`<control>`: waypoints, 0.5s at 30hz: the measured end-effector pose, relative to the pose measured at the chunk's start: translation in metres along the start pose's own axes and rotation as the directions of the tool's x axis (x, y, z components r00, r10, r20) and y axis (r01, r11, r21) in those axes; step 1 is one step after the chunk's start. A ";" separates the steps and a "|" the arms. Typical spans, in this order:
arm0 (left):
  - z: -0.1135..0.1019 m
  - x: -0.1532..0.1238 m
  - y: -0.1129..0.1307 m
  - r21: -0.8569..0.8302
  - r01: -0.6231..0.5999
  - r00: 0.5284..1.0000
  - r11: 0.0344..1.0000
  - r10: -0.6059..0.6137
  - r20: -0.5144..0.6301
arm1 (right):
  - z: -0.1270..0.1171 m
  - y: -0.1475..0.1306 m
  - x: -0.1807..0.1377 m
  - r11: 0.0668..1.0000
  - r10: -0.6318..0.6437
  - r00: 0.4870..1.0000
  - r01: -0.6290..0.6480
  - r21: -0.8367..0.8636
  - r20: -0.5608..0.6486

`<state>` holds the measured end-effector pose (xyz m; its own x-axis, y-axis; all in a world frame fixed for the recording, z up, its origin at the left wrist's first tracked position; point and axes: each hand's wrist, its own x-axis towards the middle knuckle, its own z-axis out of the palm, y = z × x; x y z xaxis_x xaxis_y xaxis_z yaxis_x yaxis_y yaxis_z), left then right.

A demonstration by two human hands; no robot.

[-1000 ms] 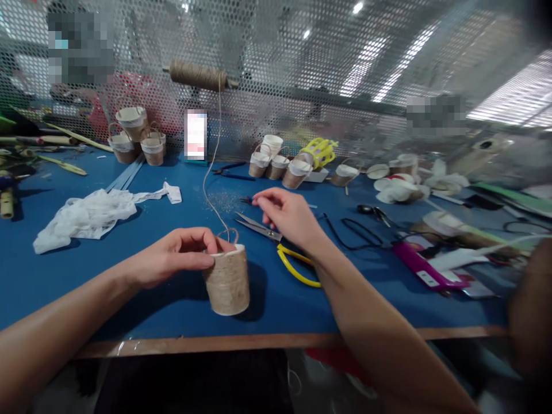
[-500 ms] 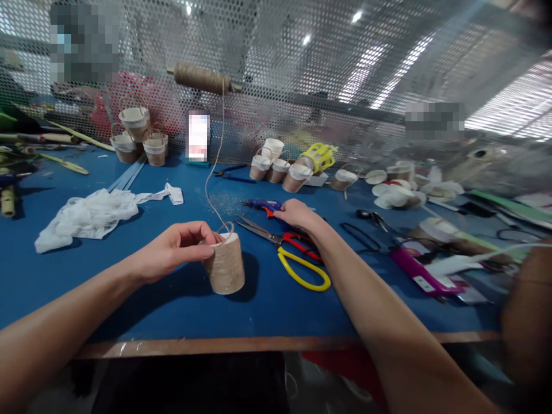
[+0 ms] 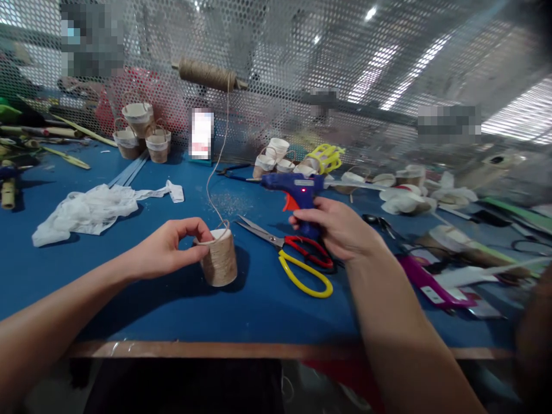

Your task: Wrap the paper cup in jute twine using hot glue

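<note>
My left hand pinches the rim of a small twine-wrapped cup, which is tilted a little above the blue table. A strand of twine runs from the cup's rim up to a spool of twine on a rod at the mesh. In my right hand is a blue hot glue gun with an orange trigger, its nozzle pointing left and a red light on. Below it, scissors with one red and one yellow handle lie on the table, blades toward the cup.
Crumpled white fabric lies at the left. Small baskets with handles are stacked at the back left, and more cups stand at back centre. Pliers lie near them. A purple power strip and cords are at the right.
My right hand has lifted the glue gun off the table, up and toward me. My left hand keeps its pinch on the cup, which has shifted slightly.
</note>
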<state>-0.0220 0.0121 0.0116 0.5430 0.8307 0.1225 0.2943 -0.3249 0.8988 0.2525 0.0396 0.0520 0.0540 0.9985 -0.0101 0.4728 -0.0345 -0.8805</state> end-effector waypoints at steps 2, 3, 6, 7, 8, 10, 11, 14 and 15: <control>0.000 0.000 0.002 0.045 0.000 1.000 0.999 0.000 0.003 | 0.004 -0.007 -0.014 0.987 -0.013 0.991 -0.010 0.161 0.136; -0.001 0.000 0.004 0.061 -0.001 1.000 0.998 0.000 0.010 | 0.008 -0.008 -0.021 0.973 -0.036 0.982 -0.009 0.230 0.188; -0.001 0.000 0.006 0.086 0.009 0.999 0.996 -0.012 0.030 | 0.020 -0.007 -0.037 0.972 -0.112 0.963 0.055 0.228 0.246; -0.001 0.001 0.006 0.083 0.018 0.999 0.996 -0.021 0.030 | 0.023 -0.006 -0.042 0.979 -0.138 0.958 0.094 0.179 0.252; -0.001 0.001 0.005 0.073 0.028 0.999 0.997 -0.030 0.023 | 0.026 -0.005 -0.047 0.983 -0.162 0.954 0.132 0.130 0.253; -0.001 0.002 0.003 0.050 0.042 0.999 0.998 -0.042 -0.008 | 0.029 -0.004 -0.054 0.981 -0.196 0.952 0.190 0.048 0.234; -0.001 0.002 0.001 0.045 0.047 0.998 0.998 -0.046 -0.033 | 0.030 -0.004 -0.058 0.979 -0.202 0.956 0.203 0.016 0.211; 0.001 0.004 -0.003 0.056 0.074 0.992 0.996 -0.068 -0.106 | 0.033 -0.003 -0.064 0.974 -0.201 0.971 0.212 -0.078 0.126; 0.002 0.005 -0.004 0.055 0.083 0.990 0.995 -0.076 -0.118 | 0.034 -0.002 -0.065 0.969 -0.208 0.972 0.220 -0.112 0.113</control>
<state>-0.0190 0.0167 0.0077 0.4220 0.9008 0.1026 0.3816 -0.2791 0.8811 0.2181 -0.0237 0.0380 -0.1449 0.9822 0.1195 0.5688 0.1815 -0.8022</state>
